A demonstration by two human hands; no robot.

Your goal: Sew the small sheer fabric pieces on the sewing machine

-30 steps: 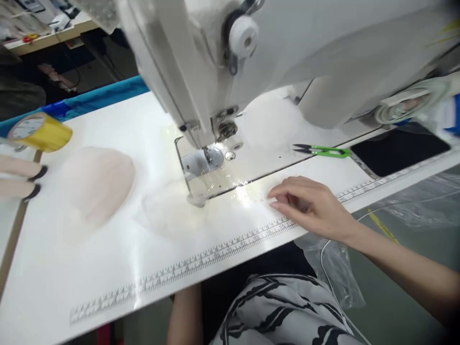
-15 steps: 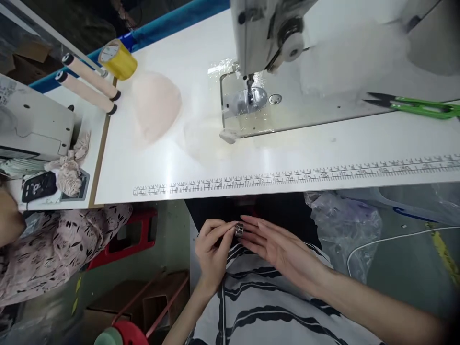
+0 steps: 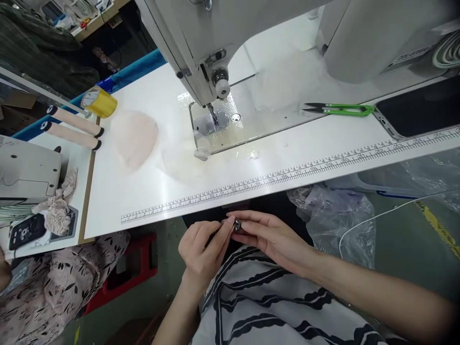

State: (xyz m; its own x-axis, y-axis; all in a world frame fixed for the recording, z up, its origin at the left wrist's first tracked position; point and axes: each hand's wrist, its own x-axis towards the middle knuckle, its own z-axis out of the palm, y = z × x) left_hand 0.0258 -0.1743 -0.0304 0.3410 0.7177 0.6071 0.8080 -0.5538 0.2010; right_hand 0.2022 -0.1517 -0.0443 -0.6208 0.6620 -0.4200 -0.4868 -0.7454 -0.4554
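Observation:
Both my hands meet over my lap, below the front edge of the white sewing table point(image 3: 151, 191). My left hand point(image 3: 203, 249) pinches a small round metal part point(image 3: 236, 224), likely a bobbin case, between thumb and fingertips. My right hand point(image 3: 268, 235) closes its fingertips on the same part from the right side. Above them stands the white sewing machine point(image 3: 223, 28), its needle and presser foot point(image 3: 212, 117) over the shiny needle plate. Two pale pink padded cups point(image 3: 133, 136) lie on the table left of the needle.
Green thread snips point(image 3: 338, 109) lie right of the needle plate. A yellow tape roll point(image 3: 98, 101) and two thread cones point(image 3: 72, 128) sit at the far left. A measuring scale runs along the table's front edge. Another person in floral clothing point(image 3: 53, 282) sits at left. Clear plastic bags point(image 3: 334, 215) hang at right.
My right hand left the table top and came down to my lap, where it met my left hand on the small metal part. The view swung downward, then back up slightly.

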